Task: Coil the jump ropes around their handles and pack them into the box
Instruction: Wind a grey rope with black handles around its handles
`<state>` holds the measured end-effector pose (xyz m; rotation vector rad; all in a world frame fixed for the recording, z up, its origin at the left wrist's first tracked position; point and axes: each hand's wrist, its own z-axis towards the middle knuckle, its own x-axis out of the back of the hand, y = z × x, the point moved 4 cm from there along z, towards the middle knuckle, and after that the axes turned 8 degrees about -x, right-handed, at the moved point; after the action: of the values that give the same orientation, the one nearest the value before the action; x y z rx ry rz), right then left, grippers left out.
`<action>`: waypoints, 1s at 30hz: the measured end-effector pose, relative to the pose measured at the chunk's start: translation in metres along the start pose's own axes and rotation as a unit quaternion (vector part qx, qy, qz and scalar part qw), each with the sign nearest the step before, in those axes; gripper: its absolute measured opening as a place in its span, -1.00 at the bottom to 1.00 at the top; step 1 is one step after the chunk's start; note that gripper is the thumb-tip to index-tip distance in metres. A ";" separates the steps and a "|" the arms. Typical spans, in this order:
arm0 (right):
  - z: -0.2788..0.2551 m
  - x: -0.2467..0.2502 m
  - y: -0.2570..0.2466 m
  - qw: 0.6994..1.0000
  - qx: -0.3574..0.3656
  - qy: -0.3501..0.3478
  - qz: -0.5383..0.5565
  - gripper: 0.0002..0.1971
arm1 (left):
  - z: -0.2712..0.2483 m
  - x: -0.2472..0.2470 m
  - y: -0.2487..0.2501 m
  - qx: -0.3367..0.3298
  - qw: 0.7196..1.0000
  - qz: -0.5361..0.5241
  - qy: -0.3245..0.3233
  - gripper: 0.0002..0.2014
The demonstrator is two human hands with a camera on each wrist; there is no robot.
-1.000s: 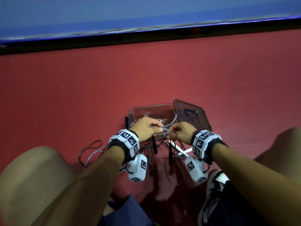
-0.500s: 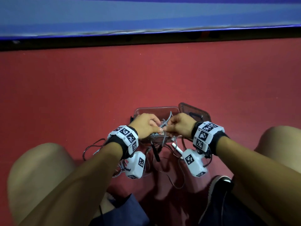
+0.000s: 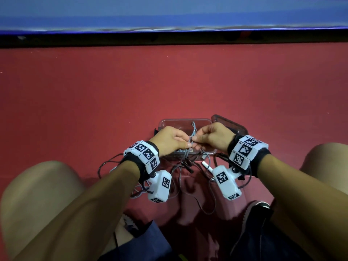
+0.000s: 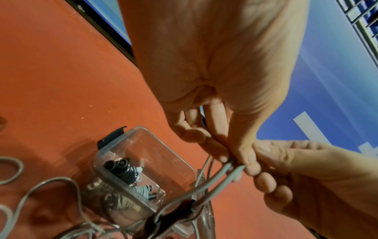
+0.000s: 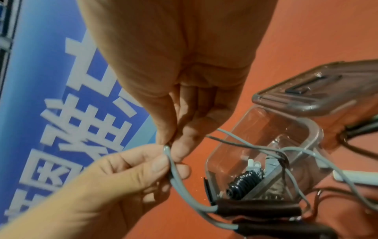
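- Your left hand (image 3: 168, 139) pinches the thin grey jump-rope cord (image 5: 175, 174) between thumb and fingertips, just above the clear rectangular plastic box (image 3: 170, 123).
- Your right hand (image 3: 214, 137) pinches the same cord beside the left, fingertips touching.
- From the pinch, two strands run down to two dark cylindrical handles (image 5: 257, 208), hanging at the box's near edge.
- Inside the box lie a black coiled rope (image 4: 122, 169) and a grey coiled one (image 4: 143, 189).
- The dark translucent lid (image 3: 233, 127) lies right of the box on the red floor (image 3: 94, 95).

loose rope (image 3: 188, 172) before box (image 3: 165, 122), lid (image 3: 237, 127) right
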<state>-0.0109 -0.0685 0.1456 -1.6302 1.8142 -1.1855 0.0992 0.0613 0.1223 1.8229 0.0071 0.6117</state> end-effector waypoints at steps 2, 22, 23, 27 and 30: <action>0.003 0.002 0.005 0.999 0.014 0.023 -0.037 -0.82 | -0.002 -0.003 0.002 0.004 1.000 0.011 -0.005 -0.96; -0.005 0.007 -0.004 0.895 0.139 0.128 -0.404 -0.78 | -0.008 0.001 0.022 -0.016 0.999 0.049 -0.014 -0.94; -0.004 0.005 -0.004 0.895 0.144 0.125 -0.404 -0.78 | -0.008 0.001 0.022 -0.016 0.999 0.049 -0.011 -0.94; 0.001 0.000 0.001 0.897 0.154 0.136 -0.391 -0.75 | -0.009 0.002 0.023 0.003 0.999 0.035 0.003 -0.89; 0.002 -0.003 0.002 0.895 0.170 0.141 -0.388 -0.78 | -0.010 0.002 0.025 0.009 0.999 0.034 0.002 -0.87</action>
<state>-0.0094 -0.0664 0.1420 -2.1006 0.9666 -2.0271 0.0898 0.0619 0.1473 1.8448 -0.0464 0.6659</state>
